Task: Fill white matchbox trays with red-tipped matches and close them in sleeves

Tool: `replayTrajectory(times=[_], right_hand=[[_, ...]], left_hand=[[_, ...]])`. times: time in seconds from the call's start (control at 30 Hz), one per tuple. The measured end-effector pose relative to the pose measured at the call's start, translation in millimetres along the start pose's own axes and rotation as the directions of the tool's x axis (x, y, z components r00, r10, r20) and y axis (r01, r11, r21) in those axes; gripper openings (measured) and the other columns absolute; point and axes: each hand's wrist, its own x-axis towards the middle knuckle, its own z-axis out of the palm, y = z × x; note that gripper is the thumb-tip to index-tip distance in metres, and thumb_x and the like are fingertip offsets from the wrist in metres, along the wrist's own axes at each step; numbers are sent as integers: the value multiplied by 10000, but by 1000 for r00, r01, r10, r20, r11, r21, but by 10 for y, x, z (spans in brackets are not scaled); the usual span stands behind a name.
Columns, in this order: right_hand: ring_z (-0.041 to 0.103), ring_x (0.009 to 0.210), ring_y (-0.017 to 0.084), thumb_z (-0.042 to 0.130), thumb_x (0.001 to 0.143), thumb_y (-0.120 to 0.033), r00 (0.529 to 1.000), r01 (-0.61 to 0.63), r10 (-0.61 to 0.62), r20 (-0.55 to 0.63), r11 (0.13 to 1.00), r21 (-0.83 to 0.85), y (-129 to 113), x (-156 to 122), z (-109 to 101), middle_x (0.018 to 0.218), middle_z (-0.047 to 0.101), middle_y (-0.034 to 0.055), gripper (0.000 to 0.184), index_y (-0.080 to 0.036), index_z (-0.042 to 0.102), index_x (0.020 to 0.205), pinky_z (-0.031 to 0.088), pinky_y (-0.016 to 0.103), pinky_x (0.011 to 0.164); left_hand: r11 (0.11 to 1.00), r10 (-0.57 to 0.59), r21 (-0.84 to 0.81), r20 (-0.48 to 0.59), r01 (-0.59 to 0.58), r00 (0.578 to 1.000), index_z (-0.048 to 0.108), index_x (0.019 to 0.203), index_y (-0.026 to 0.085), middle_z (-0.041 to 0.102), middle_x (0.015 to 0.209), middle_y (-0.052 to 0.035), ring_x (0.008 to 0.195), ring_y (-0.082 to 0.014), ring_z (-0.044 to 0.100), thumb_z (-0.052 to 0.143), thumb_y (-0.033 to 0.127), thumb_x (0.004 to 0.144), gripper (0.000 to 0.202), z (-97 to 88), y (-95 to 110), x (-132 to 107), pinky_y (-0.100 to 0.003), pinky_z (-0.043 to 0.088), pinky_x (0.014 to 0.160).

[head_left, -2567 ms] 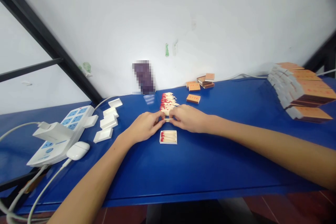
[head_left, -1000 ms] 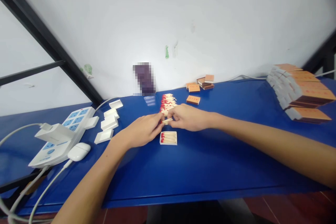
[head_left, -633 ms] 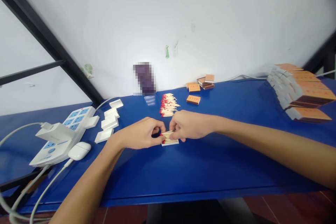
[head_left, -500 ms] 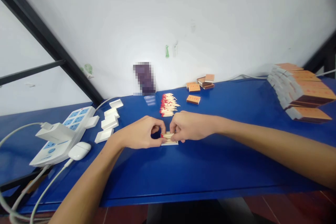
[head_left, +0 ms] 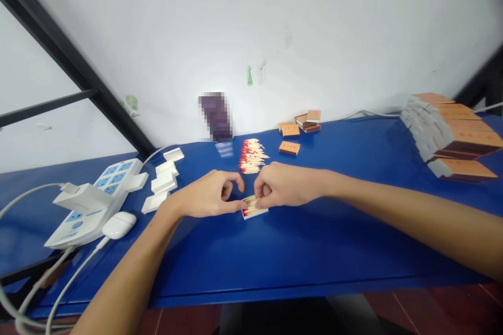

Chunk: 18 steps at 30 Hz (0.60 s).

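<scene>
A small white match tray [head_left: 254,210], filled with red-tipped matches, lies on the blue table [head_left: 298,246] between my hands. My left hand [head_left: 206,196] is curled, with its thumb against the tray's left end and the forefinger lifted above it. My right hand [head_left: 282,186] is closed, its thumb and fingertips pressing on the matches at the tray's right end. A loose pile of matches [head_left: 251,156] lies just behind my hands.
Empty white trays [head_left: 163,183] sit to the left, beside a white power strip [head_left: 98,191] with cables and a white earbud case [head_left: 117,224]. Orange matchbox sleeves [head_left: 290,147] lie behind. A big stack of sleeves [head_left: 451,136] stands at the right. A blurred purple object [head_left: 216,115] leans on the wall.
Both hands came from the loose pile down to the tray with a bunch of matches and laid it in. The tray has turned slightly, and my left forefinger has lifted.
</scene>
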Motion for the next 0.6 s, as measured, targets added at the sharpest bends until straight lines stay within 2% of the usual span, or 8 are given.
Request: replayTrajectory(times=[0.3, 0.47, 0.6], right_hand=[[575, 580, 103, 573, 786, -182, 999, 40, -40, 15, 999, -20, 35, 20, 11, 689, 710, 20, 169, -128, 732, 775, 383, 206, 543], [602, 588, 121, 590, 787, -256, 998, -6, 4, 64, 1000, 30, 44, 16, -14, 724, 719, 37, 193, -125, 724, 832, 404, 206, 527], [625, 610, 128, 577, 795, -274, 996, -24, 18, 83, 997, 76, 55, 5, -48, 696, 709, 27, 216, -134, 704, 898, 429, 201, 544]], left_hand=[[997, 63, 39, 5, -64, 998, 599, 838, 188, 495, 662, 38, 550, -99, 447, 656, 522, 791, 342, 88, -22, 64, -231, 329, 510], [998, 63, -7, 10, -62, 998, 604, 830, 172, 501, 668, 30, 558, -99, 437, 658, 562, 778, 397, 93, -55, 80, -231, 324, 513], [993, 67, -100, 41, -62, 997, 613, 883, 171, 530, 683, 18, 589, -107, 440, 538, 542, 879, 379, 67, -80, 86, -232, 343, 545]])
